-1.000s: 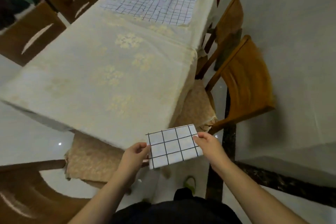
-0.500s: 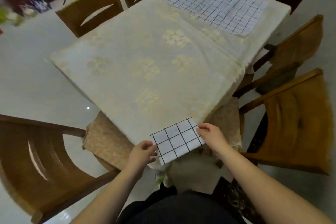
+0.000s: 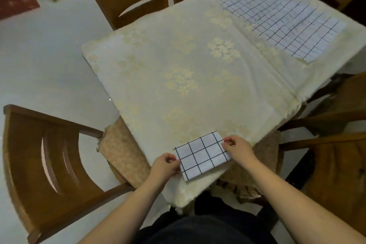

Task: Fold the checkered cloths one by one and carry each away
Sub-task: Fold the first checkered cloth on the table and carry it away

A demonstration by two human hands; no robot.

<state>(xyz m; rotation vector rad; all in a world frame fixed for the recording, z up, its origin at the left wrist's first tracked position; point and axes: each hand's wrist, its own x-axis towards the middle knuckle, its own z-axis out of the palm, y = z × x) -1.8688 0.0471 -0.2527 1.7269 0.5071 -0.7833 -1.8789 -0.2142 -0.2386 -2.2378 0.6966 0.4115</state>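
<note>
A small folded checkered cloth [image 3: 203, 156], white with a thin black grid, lies flat at the table's six-o'clock corner, its short ends pinched by the left hand [image 3: 165, 166] and the right hand [image 3: 236, 147]. A larger unfolded checkered cloth [image 3: 281, 20] sprawls wrinkled at one o'clock on the cream floral-damask tablecloth [image 3: 178, 69]. Brown wooden chairs [image 3: 45, 160] with curved slats ring the table on a pale glossy floor [image 3: 39, 55].

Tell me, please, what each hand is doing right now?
Left hand: pinching the left edge of the small folded white checkered cloth.
Right hand: pinching the same cloth's right edge.
</note>
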